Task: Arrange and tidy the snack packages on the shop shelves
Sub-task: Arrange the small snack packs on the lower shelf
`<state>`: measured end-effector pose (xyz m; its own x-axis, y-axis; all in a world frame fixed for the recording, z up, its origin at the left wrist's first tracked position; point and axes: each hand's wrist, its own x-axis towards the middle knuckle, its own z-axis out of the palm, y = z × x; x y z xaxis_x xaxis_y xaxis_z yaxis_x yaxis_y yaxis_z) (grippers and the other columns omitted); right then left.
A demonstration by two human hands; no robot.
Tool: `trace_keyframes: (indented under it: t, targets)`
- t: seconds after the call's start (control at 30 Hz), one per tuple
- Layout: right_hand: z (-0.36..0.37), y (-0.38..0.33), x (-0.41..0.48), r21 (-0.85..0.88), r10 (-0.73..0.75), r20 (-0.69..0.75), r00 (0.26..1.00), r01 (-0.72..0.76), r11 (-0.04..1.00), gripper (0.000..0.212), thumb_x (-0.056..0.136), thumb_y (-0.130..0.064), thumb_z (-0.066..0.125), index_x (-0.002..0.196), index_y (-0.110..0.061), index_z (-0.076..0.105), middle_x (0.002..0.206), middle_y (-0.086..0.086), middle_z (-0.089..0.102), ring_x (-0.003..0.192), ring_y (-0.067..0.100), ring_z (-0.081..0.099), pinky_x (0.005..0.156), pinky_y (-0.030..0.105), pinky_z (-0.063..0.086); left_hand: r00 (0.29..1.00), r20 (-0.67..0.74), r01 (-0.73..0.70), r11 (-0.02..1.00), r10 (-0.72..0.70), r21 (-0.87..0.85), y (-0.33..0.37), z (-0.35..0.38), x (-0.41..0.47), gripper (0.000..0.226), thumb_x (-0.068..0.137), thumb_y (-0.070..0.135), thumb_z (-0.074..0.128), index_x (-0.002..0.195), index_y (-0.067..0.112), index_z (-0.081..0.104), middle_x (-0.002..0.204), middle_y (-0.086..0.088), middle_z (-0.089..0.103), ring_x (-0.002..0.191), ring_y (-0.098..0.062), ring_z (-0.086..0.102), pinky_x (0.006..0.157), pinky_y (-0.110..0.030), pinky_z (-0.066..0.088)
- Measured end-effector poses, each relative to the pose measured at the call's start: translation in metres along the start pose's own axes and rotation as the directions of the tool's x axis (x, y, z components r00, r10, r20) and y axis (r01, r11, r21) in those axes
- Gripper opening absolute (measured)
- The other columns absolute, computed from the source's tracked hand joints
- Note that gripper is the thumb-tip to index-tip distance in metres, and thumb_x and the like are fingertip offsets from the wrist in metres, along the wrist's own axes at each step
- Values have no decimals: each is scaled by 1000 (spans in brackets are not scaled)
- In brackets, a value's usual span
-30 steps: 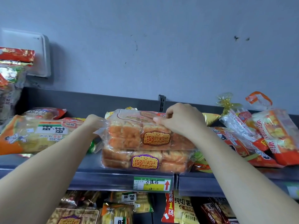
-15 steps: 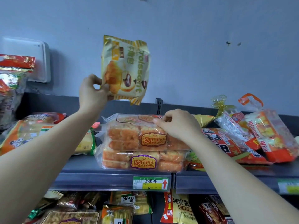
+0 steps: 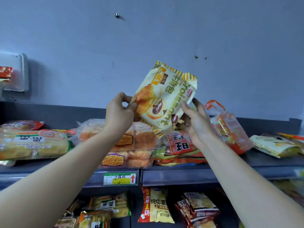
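1. Croissant bag [image 3: 164,97]: a glossy cream-yellow film pillow pack with crimped, striped end seals. It's tilted, up in the air above the top shelf [image 3: 181,177], against the grey wall [image 3: 164,38].
2. My left hand [image 3: 119,111] pinches its left edge, thumb against curled fingers.
3. My right hand [image 3: 195,119] is spread, straight fingers against the bag's right edge.
4. Below: two stacked, blocky clear-wrapped cake packs [image 3: 141,140], with a crinkled red packet [image 3: 182,143] just beside them.

1. Dim, cool, even light; the wall [image 3: 164,38] above the croissant packet [image 3: 164,99] reads grey-blue.
2. Far left of the packet, a white box [image 3: 13,71] casts a soft shadow rightward.
3. Below the packet, the shelf edge [image 3: 181,178] bows slightly; the lower goods [image 3: 154,206] lie darker and soft.
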<state>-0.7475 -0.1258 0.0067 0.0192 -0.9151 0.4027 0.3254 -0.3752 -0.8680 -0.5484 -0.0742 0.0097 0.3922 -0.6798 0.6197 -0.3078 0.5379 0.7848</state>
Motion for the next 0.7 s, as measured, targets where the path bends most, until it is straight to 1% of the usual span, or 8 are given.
trace_keyframes:
  t: [0.13,0.23,0.3,0.37,0.43,0.5,0.6,0.7]
  targets:
    - [-47,-8,-26,-94,72,46,996,-68,993,93,56,-38,90,136,-27,44,126,1,63,105,20,63,80,46,56,990,31,142,963,-139,-231,17,60,-43,20,96,9,56,79,11,46,91,-16,67,71,-28,72,64,-39,61]
    - [-97,-22,-40,-74,1,-64,998,-5,997,61,64,-23,87,116,-27,56,119,-3,66,111,17,61,86,51,55,964,129,264,904,-234,-337,27,108,-75,21,95,8,58,78,10,45,80,-15,65,70,-26,69,69,-41,60]
    - [-137,-42,-48,-108,-63,-153,986,47,993,55,63,-21,87,111,-27,59,112,-5,69,105,13,64,94,52,50,956,198,260,940,-217,-223,32,140,-91,21,89,13,67,79,10,49,82,-20,66,71,-26,63,68,-42,55]
    - [-176,-63,-57,-160,-122,-185,975,92,983,46,68,-19,83,109,-26,62,104,-6,72,95,12,67,87,45,54,951,242,227,965,-191,-130,41,170,-105,26,80,18,77,94,14,54,99,-10,64,81,-19,60,67,-32,50]
    - [-214,-83,-69,-178,-149,-171,974,118,977,32,75,-13,76,102,-26,65,95,-5,73,86,14,69,71,34,53,964,224,171,980,-145,-100,50,197,-113,60,74,24,82,124,20,50,123,-2,52,100,-15,56,82,-32,49]
    - [-250,-97,-78,-199,-141,-157,977,109,974,33,71,-13,77,100,-26,67,94,-3,73,85,16,69,69,32,51,960,259,123,990,-103,-63,61,223,-120,80,76,30,81,142,25,37,140,0,40,120,-15,47,98,-35,43]
    - [-297,-109,-88,-243,-119,-176,977,75,967,42,59,-20,77,99,-23,65,97,3,72,85,21,68,70,34,49,880,439,258,958,-179,-128,72,260,-132,62,87,27,69,142,17,42,125,0,57,97,-9,59,74,-17,50]
    - [-338,-118,-94,-230,-98,-252,963,38,973,46,62,-15,82,102,-18,61,89,5,73,80,24,70,76,44,55,786,546,385,920,-290,-67,70,291,-143,43,87,24,69,125,11,54,98,-5,68,78,-14,62,65,-27,50]
